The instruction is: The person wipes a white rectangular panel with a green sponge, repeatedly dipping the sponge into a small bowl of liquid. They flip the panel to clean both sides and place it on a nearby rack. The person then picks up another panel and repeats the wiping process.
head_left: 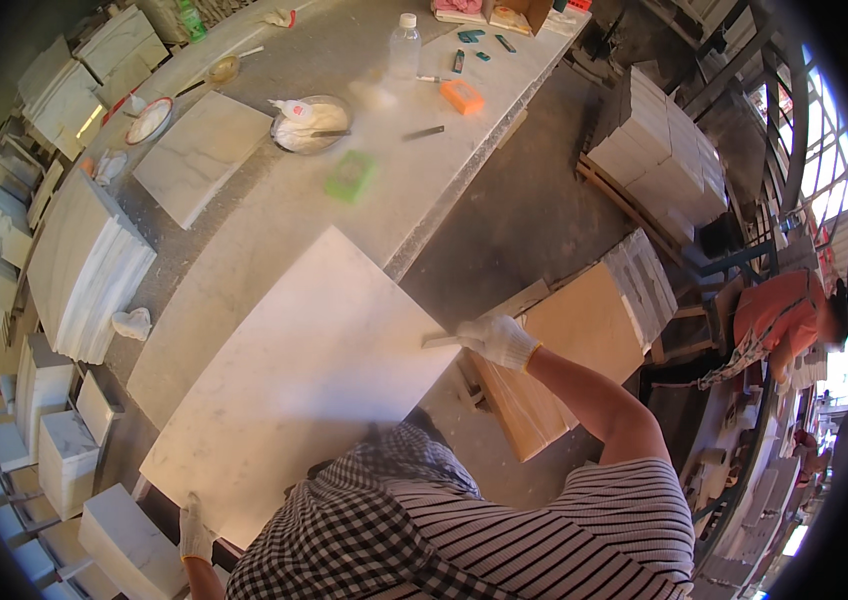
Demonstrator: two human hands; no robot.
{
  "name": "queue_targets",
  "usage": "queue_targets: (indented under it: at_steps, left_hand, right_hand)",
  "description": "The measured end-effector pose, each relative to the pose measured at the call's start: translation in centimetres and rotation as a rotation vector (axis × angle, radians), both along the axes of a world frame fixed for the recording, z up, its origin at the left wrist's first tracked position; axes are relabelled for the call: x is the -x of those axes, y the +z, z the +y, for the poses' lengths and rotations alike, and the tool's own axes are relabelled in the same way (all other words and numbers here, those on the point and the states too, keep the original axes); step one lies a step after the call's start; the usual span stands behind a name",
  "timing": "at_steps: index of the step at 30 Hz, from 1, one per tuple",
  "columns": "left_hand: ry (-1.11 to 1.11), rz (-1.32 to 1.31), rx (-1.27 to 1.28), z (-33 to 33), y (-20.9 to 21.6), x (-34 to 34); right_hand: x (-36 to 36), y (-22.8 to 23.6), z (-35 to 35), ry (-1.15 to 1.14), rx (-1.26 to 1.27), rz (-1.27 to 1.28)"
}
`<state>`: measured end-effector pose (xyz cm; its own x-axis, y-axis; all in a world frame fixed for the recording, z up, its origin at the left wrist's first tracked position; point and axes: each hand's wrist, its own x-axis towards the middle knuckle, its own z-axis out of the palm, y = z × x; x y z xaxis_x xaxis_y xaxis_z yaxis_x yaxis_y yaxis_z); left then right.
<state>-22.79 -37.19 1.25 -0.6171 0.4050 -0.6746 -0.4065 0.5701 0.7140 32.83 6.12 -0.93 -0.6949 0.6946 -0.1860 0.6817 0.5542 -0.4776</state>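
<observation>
A large white marble slab [284,370] lies in front of me, its far part over the worktable and its near edge close to my body. My left hand [196,530], in a white knit glove, grips the slab's near left corner. My right hand [502,340], also gloved, is closed at the right corner around a small flat grey piece [439,341], which lies against the slab's surface. I cannot make out that piece's exact kind. Beyond the slab, a blurred green block [350,176] and a metal bowl of pale paste [310,125] rest on the table.
On the worktable [414,190] are a tile [202,158], a clear bottle [405,48] and an orange block [462,97]. Stacked slabs stand at the left [89,265] and on the right [584,340]. Another person [779,320] bends at far right.
</observation>
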Motion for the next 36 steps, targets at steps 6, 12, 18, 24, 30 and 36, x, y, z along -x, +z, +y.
queue_targets:
  at_steps: [6,12,18,24,30,36]
  left_hand:
    - [0.000,-0.001,0.002,0.0,0.1,0.0]
    - [0.005,0.002,0.001,0.0,0.0,-0.2]
    - [0.015,-0.003,0.006,-0.1,-0.1,-0.2]
    - [0.004,0.000,0.011,0.0,0.0,-0.2]
    - [0.016,0.024,-0.007,-0.2,0.2,-0.4]
    - [0.012,0.041,-0.020,0.1,1.0,-1.0]
  right_hand:
    - [-0.1,-0.2,0.0,0.016,0.019,-0.017]
    - [-0.6,-0.7,0.2,0.057,0.037,0.003]
    - [-1.5,1.9,-0.5,0.041,0.098,0.007]
    - [0.2,1.7,0.1,-0.039,0.061,-0.007]
    - [-0.4,-0.4,0.2,0.051,0.043,-0.034]
    - [-2.3,0.2,-0.3,0.035,0.042,-0.038]
